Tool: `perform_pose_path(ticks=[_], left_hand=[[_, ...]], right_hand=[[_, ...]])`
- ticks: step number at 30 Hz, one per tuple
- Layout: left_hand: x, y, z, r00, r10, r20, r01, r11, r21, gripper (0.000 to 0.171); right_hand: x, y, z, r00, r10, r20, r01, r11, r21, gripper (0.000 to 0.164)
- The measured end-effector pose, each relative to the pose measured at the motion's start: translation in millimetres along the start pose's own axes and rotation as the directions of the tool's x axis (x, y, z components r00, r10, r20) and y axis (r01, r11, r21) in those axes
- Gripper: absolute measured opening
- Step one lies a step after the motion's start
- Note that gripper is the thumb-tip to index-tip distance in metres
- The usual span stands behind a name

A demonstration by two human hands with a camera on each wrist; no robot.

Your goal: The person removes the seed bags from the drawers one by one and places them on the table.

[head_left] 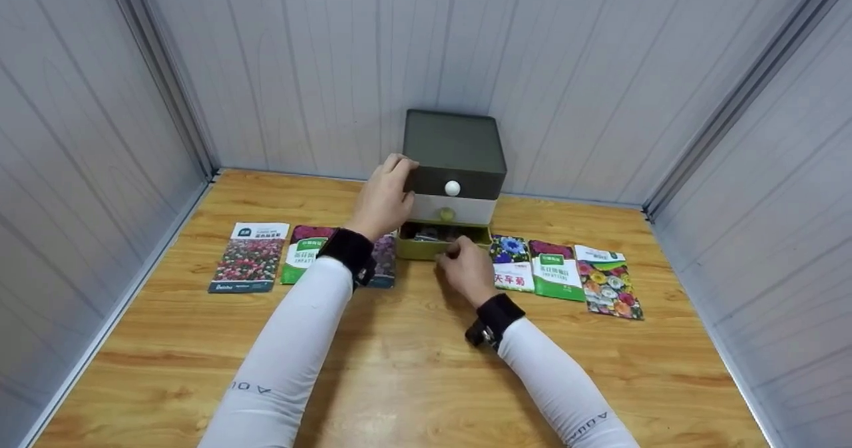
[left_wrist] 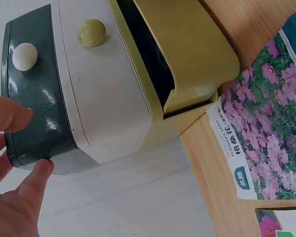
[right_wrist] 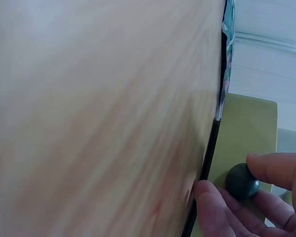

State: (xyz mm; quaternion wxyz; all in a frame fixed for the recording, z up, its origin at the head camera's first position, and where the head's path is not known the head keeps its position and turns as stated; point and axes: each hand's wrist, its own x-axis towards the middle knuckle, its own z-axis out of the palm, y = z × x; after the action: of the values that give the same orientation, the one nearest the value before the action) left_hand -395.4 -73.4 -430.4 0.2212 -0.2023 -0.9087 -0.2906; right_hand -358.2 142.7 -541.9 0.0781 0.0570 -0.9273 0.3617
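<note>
A small three-tier drawer box (head_left: 454, 142) stands at the back, with a dark green top tier and a white tier below it. Its olive bottom drawer (head_left: 414, 250) is pulled partway out, showing some shiny, unclear contents. My left hand (head_left: 383, 195) holds the box's upper left corner, fingers over the top and thumb at the side. Low in front, my right hand (head_left: 469, 268) pinches the bottom drawer's dark green round knob (right_wrist: 241, 181) between thumb and fingers. On the upper tiers are a white knob (left_wrist: 24, 57) and an olive knob (left_wrist: 92, 33).
Left of the box lie a pink-flower seed packet (head_left: 249, 258), a green-and-white packet (head_left: 299, 261) and a purple-flower packet (left_wrist: 271, 123). To its right are a blue-flower packet (head_left: 511, 261), another green-and-white packet (head_left: 556, 271) and a mixed-flower packet (head_left: 609, 281). Panel walls enclose the wooden table (head_left: 399, 375).
</note>
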Motion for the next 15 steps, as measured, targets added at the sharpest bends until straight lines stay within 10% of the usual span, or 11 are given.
perform_pose_path(ticks=[15], left_hand=[[-2.9, -7.3, -1.8, 1.000, 0.007, 0.000, -0.007, 1.000, -0.006, 0.046]], right_hand=[[-21.4, -5.3, -1.9, 0.999, -0.031, 0.010, 0.031, 0.999, -0.013, 0.021]])
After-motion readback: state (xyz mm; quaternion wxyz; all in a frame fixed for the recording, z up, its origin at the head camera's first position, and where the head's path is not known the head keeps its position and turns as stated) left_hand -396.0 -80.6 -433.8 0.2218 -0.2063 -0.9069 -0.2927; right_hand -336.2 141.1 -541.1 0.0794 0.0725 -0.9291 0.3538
